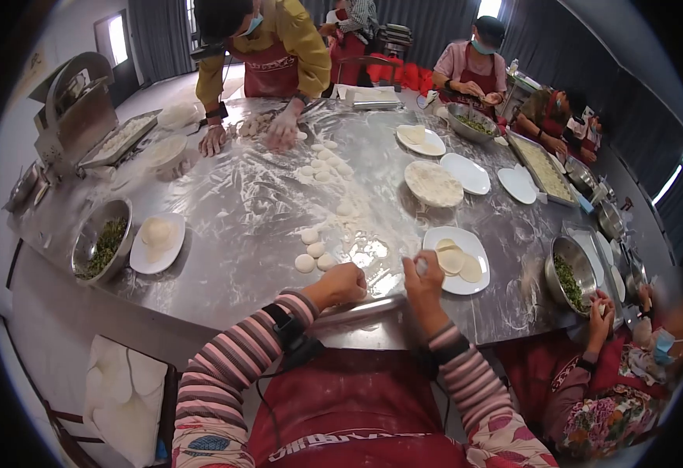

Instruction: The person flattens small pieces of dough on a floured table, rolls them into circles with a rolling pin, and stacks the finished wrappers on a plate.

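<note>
My left hand (340, 285) is curled, knuckles up, over the near edge of the metal table (224, 273); what its fingers hold, if anything, is hidden. To its right my right hand (424, 281) is closed, blurred by motion, with a pale end of something showing at the fingers. Small round dough pieces (316, 253) lie just beyond my left hand, on floury metal. Flat dough wrappers (455, 261) rest on a white plate (478, 279) to the right of my right hand.
Across the table a person in a yellow top (301, 39) works at the flour. Other people stand at the right. Bowls of chopped greens (106, 243) (568, 279), a plate of wrappers (156, 234), a flour bowl (433, 184) and a filled tray (542, 165) surround the work area.
</note>
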### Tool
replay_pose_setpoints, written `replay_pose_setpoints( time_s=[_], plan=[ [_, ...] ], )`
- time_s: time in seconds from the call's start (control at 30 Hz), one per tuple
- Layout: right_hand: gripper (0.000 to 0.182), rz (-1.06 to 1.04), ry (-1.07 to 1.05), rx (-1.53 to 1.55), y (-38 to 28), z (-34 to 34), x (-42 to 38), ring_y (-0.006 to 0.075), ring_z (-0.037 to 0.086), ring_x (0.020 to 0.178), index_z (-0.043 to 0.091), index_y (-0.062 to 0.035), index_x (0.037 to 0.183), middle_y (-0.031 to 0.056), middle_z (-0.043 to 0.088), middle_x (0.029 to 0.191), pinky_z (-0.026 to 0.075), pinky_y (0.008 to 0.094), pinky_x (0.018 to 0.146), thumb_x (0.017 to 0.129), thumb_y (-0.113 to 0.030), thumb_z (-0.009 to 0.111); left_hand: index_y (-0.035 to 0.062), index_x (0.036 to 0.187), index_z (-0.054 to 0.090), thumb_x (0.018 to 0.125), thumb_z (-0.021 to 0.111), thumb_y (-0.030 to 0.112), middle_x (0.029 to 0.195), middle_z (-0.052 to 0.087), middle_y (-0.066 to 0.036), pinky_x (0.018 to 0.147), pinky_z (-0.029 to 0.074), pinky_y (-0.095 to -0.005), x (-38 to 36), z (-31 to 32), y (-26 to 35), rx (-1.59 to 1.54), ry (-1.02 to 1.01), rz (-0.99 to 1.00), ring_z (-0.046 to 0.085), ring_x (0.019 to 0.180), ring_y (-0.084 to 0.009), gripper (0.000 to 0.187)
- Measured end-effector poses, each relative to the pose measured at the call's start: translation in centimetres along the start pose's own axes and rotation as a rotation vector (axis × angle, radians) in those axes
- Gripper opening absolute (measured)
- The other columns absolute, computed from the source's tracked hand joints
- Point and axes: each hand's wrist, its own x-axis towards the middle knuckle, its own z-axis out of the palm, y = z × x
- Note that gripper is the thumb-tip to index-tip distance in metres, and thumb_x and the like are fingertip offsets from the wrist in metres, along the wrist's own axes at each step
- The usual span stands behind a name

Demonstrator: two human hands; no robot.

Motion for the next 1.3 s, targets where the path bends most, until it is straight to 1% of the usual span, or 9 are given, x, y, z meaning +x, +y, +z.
replay_pose_setpoints(
  time_s=[0.2,0.3,0.4,0.53,0.7,0.83,1.0,1.1,1.3],
  plan=[
    [0.020,-0.076,0.040,-0.128,-0.4,-0.6,-0.7,0.0349,0.059,0.059,0.052,-0.0048,0.088,0.0167,0.056,0.068,0.045,0.0386,0.053,0.077,-0.004,0.069,0.0046,0.074,0.062,0.071,0.060,0.013,0.078,0.065,-0.017,0.071,0.048,-0.0404,-1.1,0.7,-0.1,0.105,0.021,0.011,0.063,0.079,-0.0335,0.009],
    [0.019,0.025,-0.023,-0.070,0.0,1.8,1.6,0.0379,0.058,0.060,0.052,-0.0052,0.086,0.0192,0.056,0.067,0.044,0.0406,0.053,0.077,-0.007,0.068,0.0018,0.077,0.061,0.074,0.062,0.015,0.075,0.064,-0.015,0.067,0.048,-0.0365,0.5,1.0,-0.3,0.105,0.063,0.055,0.061,0.071,-0.0281,0.014],
    [0.019,-0.090,0.042,-0.131,-0.3,-0.1,0.0,0.0374,0.058,0.058,0.052,-0.0053,0.086,0.0181,0.057,0.067,0.044,0.0398,0.052,0.077,-0.008,0.069,0.0018,0.077,0.061,0.074,0.063,0.014,0.075,0.064,-0.014,0.066,0.048,-0.0367,0.5,0.6,-0.5,0.101,0.014,0.091,0.062,0.072,-0.0273,0.013],
    [0.021,0.105,-0.005,-0.059,-1.3,-3.2,-3.6,0.0309,0.059,0.058,0.051,-0.0035,0.088,0.0142,0.057,0.067,0.047,0.0378,0.054,0.076,-0.004,0.069,0.0046,0.078,0.061,0.071,0.060,0.012,0.079,0.064,-0.017,0.069,0.047,-0.0394,-0.9,0.3,-0.3,0.008,-0.045,0.030,0.063,0.080,-0.0324,0.010],
    [0.021,-0.013,-0.012,-0.074,0.7,2.1,1.7,0.0400,0.057,0.062,0.052,-0.0038,0.090,0.0196,0.055,0.067,0.044,0.0412,0.054,0.077,-0.005,0.068,0.0028,0.084,0.061,0.077,0.060,0.016,0.076,0.063,-0.016,0.069,0.047,-0.0400,1.2,1.3,-0.3,0.213,0.080,0.123,0.062,0.074,-0.0305,0.015],
    [0.020,-0.052,-0.009,-0.131,-0.6,-0.6,-0.1,0.0397,0.057,0.062,0.051,-0.0037,0.087,0.0186,0.055,0.066,0.044,0.0412,0.054,0.077,-0.006,0.068,0.0015,0.089,0.062,0.078,0.058,0.015,0.076,0.064,-0.016,0.068,0.047,-0.0382,0.4,0.5,-0.1,0.199,-0.066,0.205,0.063,0.073,-0.0285,0.018],
    [0.019,0.088,-0.013,-0.056,-1.1,-2.3,-2.7,0.0370,0.059,0.061,0.050,-0.0039,0.087,0.0162,0.058,0.068,0.046,0.0410,0.055,0.078,-0.006,0.067,-0.0001,0.084,0.062,0.078,0.056,0.012,0.075,0.064,-0.015,0.065,0.047,-0.0352,-1.3,0.9,-0.3,-0.060,-0.111,0.031,0.061,0.070,-0.0247,0.015],
    [0.018,0.009,-0.030,-0.096,-0.1,1.0,1.0,0.0391,0.059,0.064,0.051,-0.0030,0.088,0.0192,0.058,0.070,0.046,0.0419,0.055,0.079,-0.006,0.066,0.0021,0.083,0.064,0.079,0.058,0.020,0.082,0.065,-0.020,0.073,0.048,-0.0407,0.2,0.7,0.3,0.150,0.046,0.103,0.062,0.081,-0.0352,0.019],
    [0.021,-0.057,0.028,-0.135,-0.4,-1.8,-2.1,0.0362,0.059,0.060,0.052,-0.0031,0.090,0.0174,0.057,0.069,0.046,0.0405,0.056,0.077,-0.005,0.068,0.0018,0.086,0.064,0.081,0.059,0.022,0.083,0.065,-0.020,0.072,0.047,-0.0410,-0.8,0.6,0.7,0.190,0.013,0.104,0.062,0.081,-0.0341,0.022]
  ],
)
